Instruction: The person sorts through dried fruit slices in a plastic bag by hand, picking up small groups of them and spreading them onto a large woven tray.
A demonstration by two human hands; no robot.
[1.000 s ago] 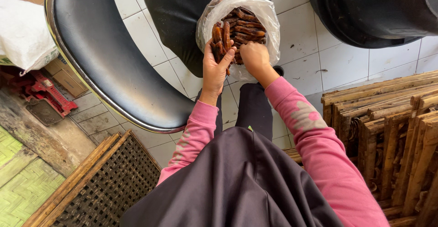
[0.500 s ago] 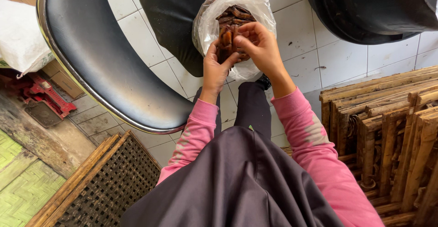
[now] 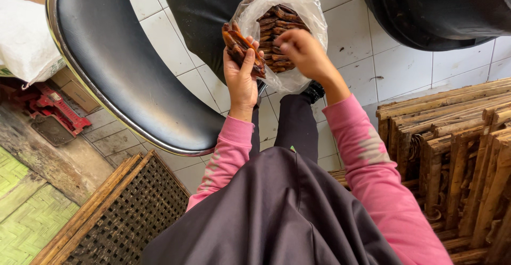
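Observation:
My left hand (image 3: 240,76) grips a bundle of brown dried strips (image 3: 242,49), lifted just left of a clear plastic bag (image 3: 308,15). The bag is open at the top and packed with more of the same brown strips (image 3: 277,23). My right hand (image 3: 303,52) reaches into the bag's mouth with fingers curled on the strips inside; whether it holds one I cannot tell. Both arms wear pink sleeves. A dark apron covers my lap at the bottom of the view.
A black chair seat with a chrome rim (image 3: 117,68) stands to the left. A black tub (image 3: 442,9) sits at the top right on white floor tiles. Stacked bamboo racks (image 3: 458,158) fill the right side, and a woven bamboo tray (image 3: 117,212) lies at the lower left.
My left hand has come out of the bag with a bundle of strips and moved left. My right hand stays at the bag's mouth.

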